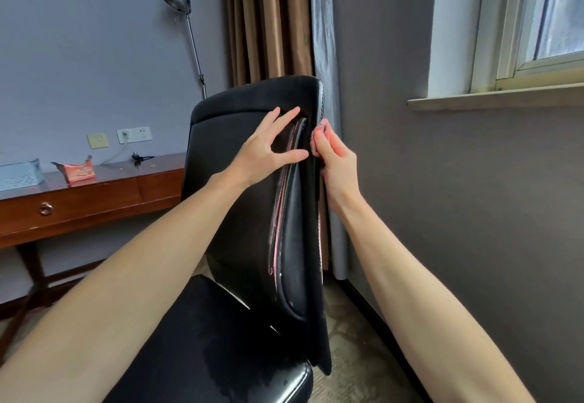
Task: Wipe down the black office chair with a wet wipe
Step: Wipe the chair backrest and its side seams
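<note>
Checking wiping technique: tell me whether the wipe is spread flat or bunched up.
Bunched up. The wet wipe shows only as a crumpled wad pinched in the right hand against the edge of the chair back.

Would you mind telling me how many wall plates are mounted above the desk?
2. A yellowish plate is on the left; a white socket panel with a plug in it is just right of it. The chair back may hide more.
</note>
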The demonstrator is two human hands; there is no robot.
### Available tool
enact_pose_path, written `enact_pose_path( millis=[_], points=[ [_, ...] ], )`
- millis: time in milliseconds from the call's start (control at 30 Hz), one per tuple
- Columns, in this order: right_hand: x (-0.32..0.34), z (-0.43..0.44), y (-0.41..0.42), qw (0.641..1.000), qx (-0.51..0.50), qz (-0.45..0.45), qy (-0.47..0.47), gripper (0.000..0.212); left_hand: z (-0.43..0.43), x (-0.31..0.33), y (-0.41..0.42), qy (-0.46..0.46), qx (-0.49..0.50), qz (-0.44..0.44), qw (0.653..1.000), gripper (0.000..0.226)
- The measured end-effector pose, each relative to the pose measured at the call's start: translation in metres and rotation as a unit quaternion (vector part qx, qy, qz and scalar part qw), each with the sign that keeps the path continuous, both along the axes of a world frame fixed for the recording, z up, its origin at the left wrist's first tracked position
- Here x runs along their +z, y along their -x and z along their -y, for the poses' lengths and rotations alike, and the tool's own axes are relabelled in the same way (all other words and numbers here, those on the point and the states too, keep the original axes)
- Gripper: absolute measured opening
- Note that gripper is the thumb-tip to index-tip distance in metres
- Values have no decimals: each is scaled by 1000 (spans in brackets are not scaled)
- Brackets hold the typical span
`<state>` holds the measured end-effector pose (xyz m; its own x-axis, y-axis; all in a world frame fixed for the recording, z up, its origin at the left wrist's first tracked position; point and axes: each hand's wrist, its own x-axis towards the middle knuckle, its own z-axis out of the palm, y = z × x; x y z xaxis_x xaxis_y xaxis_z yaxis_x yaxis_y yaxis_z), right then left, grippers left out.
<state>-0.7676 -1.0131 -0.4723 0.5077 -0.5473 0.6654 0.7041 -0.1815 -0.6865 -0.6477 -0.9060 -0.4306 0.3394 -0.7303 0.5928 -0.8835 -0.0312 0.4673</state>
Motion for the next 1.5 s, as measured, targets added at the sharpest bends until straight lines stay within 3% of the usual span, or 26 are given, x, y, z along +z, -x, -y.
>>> enact_pose_path(
  millis=[233, 300, 533, 633, 867, 967, 1200, 1400, 1500],
  points=[
    [-80, -12, 17, 997, -8, -69, -26, 24, 3, -3, 5, 10, 15, 16, 1000, 64],
    [-74, -12, 18, 997, -11, -78, -3, 30, 4, -4, 8, 14, 16, 14, 1000, 64],
    [-4, -1, 1, 1000, -4, 11, 19, 29, -1, -2, 4, -3, 40, 1, 999, 58],
    [-7, -1, 2, 1000, 8, -1, 13, 27, -3, -13, 4, -4, 38, -41, 998, 71],
    [-121, -10, 27, 988, 4, -152, -6, 34, -5, -27, 7, -11, 36, -58, 998, 82],
    [-116, -13, 23, 990, -6, -140, -9, 38, -5, -29, 9, -8, 37, -58, 998, 83],
    [-27, -2, 3, 1000, -9, -4, 25, 32, -4, -28, 8, 4, 53, -50, 997, 70],
    [-68, -10, 7, 999, -2, -34, -10, 17, -6, -41, 9, 5, 50, -45, 998, 74],
    [-104, -14, 16, 996, -4, -81, -36, 20, -9, -55, 7, -5, 44, -31, 999, 79]
  ],
)
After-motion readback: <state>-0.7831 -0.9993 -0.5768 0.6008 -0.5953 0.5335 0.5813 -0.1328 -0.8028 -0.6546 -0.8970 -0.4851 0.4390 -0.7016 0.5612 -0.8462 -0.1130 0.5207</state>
